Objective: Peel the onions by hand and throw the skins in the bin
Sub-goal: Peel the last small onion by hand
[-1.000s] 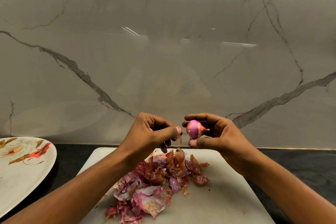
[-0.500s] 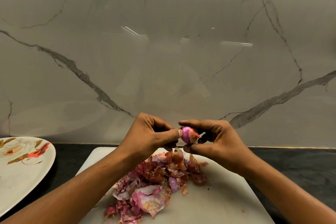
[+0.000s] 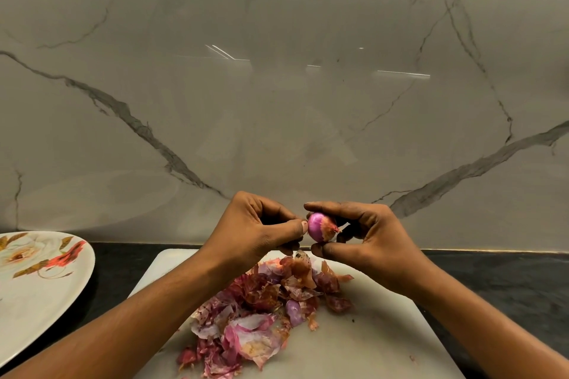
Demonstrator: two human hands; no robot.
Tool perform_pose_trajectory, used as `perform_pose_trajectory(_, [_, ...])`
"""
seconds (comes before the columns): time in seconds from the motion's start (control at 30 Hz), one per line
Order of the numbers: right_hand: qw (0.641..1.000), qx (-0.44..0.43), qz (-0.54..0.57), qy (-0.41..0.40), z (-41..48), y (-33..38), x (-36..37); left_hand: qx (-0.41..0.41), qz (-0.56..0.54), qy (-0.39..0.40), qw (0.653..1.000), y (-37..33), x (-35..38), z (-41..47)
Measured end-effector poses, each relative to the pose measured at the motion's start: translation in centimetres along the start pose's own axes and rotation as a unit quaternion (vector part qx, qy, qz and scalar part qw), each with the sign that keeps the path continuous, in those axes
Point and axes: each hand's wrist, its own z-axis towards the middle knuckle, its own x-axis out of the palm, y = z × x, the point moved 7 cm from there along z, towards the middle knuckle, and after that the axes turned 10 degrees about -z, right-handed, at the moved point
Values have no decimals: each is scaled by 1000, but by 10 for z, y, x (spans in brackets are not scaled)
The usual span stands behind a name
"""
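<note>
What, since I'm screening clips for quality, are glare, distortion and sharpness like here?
Head view: dim, warm light; thin white glare streaks on the glossy grey-veined marble wall; wide-angle stretch on the floral white plate at the left edge; the small pink-purple half-peeled onion in the grip of the right hand and the pile of reddish-purple onion skins look sharp.

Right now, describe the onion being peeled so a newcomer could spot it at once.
Find the white cutting board below the marble wall; look just above its heap of skins. The onion is the glossy purple ball in the fingers of the right hand. Unlike the flat, papery skins below, it is round and off the board.
</note>
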Motion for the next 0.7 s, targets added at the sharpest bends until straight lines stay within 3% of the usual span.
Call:
perform_pose_trajectory(0.4, [999,-12,-52,0,-2,2,3,50,100,-9,994,-2,0,-2])
perform_pose_trajectory(0.7, [999,8,51,-8,0,0,0,30,56,-47,997,2,-8,1])
